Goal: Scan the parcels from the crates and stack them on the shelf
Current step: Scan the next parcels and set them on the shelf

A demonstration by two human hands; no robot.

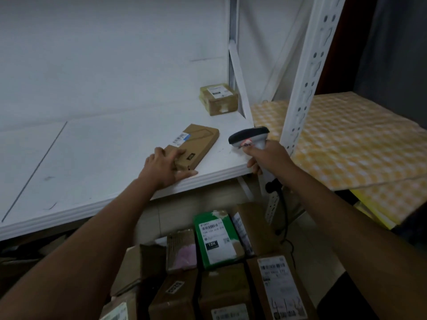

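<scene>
Left hand (165,166) fingers lie nearly straight on flat brown parcel (195,147) on shelf (97,158). Right hand (269,158) grips scanner (250,137), just right of parcel.

Two bare forearms fill my view from the head camera, with no sleeves, watch or bracelets showing up to the frame edge. My left hand (165,166) and right hand (265,157) are ungloved and ringless as far as I can tell. Fingernails look short and plain, though motion blur softens detail.
</scene>
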